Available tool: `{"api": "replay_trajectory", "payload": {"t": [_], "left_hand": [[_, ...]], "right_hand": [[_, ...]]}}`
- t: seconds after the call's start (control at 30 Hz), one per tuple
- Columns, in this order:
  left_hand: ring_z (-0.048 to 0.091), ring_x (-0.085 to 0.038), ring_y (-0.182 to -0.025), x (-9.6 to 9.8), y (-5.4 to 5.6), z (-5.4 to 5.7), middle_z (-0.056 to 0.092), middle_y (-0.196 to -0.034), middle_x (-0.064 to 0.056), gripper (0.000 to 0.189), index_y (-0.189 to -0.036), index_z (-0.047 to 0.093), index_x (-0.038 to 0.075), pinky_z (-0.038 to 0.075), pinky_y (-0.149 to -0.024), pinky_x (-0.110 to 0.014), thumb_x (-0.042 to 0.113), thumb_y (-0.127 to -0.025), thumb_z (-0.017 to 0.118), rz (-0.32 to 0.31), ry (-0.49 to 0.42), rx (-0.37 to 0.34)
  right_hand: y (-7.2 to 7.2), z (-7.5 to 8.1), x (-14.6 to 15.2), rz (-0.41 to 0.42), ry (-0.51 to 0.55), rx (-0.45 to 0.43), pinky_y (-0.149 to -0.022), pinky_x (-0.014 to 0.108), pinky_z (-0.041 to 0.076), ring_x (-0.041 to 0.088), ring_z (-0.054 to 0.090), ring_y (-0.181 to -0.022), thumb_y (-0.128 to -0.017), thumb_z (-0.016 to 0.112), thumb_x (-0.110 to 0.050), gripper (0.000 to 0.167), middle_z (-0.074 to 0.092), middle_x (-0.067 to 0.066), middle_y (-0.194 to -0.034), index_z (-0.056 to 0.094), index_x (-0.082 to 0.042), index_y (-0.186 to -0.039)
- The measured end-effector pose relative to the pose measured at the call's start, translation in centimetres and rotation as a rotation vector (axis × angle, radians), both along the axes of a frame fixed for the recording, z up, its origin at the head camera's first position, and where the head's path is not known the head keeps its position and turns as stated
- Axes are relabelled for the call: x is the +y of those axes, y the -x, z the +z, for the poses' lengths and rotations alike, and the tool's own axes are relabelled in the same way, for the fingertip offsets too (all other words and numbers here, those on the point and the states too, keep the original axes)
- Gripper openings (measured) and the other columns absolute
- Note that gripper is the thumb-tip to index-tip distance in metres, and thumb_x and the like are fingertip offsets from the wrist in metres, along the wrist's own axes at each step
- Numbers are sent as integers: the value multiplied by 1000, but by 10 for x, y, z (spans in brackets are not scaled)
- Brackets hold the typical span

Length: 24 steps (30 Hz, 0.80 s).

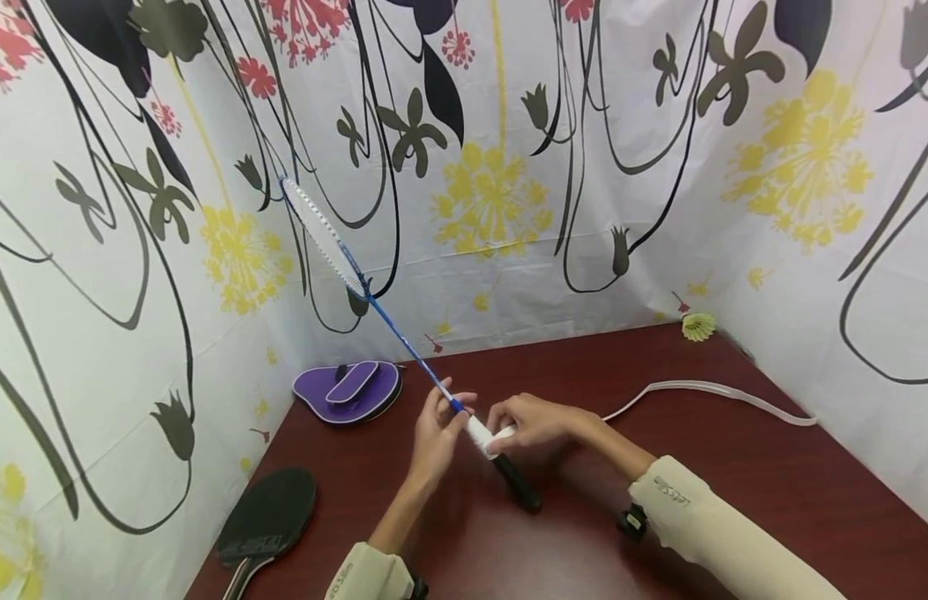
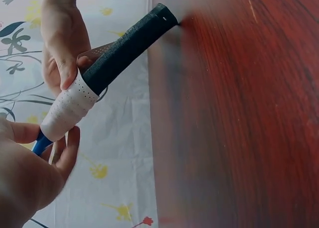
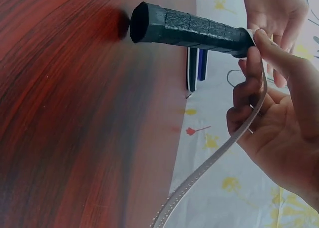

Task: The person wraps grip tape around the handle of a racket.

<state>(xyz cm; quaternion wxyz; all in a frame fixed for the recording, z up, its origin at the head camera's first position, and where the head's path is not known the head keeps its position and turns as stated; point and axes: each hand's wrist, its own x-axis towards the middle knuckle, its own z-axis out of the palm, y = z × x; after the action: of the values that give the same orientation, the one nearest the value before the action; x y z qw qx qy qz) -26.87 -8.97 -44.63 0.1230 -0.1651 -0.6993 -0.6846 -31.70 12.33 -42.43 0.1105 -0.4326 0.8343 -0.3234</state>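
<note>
A blue and white badminton racket (image 1: 404, 337) slants across the head view, its strung head up at the left and its handle low. My left hand (image 1: 434, 429) holds it at the blue part just above the handle. White perforated grip tape (image 2: 70, 108) is wound round the upper handle, while the lower handle (image 3: 194, 31) shows black wrap. With thumb and fingertips my right hand (image 1: 535, 417) pinches the tape at the edge of the white winding. From there the loose strip (image 3: 199, 175) trails away, reaching across the table to the right in the head view.
On the dark red wooden table (image 1: 584, 533) lie a purple paddle case (image 1: 314, 392) at the back left and a black table tennis bat (image 1: 272, 512) at the front left. A yellow shuttlecock (image 1: 698, 326) sits at the back right corner. Flower-patterned cloth (image 1: 621, 208) surrounds the table.
</note>
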Motion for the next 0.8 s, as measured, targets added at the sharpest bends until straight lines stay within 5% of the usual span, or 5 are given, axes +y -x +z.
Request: {"api": "replay_trajectory", "payload": {"t": [0.2,0.37,0.6,0.8], "left_hand": [[67,-27,-112,1,2,-6,74,-117,-12,58,-152,43,6,55,-83,-24,6,-100,67,66,107,0],[69,-24,-104,3,3,-8,76,-108,-9,58,-147,49,8,56,-88,-31,18,-97,76,120,119,17],[71,-32,-105,5,7,-10,75,-104,-18,54,-144,51,-1,54,-99,-44,4,-96,74,161,132,66],[70,-43,-107,4,9,-3,72,-103,-28,59,-148,43,-9,53,-100,-48,-8,-95,68,113,133,54]], "right_hand": [[3,-1,3,-52,-19,71,-64,23,49,3,59,-70,-88,84,-40,28,69,-13,-81,68,-18,-95],[4,-4,3,-84,-18,101,-61,22,49,2,57,-67,-83,87,-45,36,68,-12,-79,66,-18,-94],[5,-3,8,-31,-16,54,-62,22,48,3,57,-68,-89,83,-40,28,68,-11,-80,68,-18,-99],[6,1,18,35,25,-16,-57,21,47,21,69,-64,-97,76,-31,11,72,2,-73,75,-22,-103]]}}
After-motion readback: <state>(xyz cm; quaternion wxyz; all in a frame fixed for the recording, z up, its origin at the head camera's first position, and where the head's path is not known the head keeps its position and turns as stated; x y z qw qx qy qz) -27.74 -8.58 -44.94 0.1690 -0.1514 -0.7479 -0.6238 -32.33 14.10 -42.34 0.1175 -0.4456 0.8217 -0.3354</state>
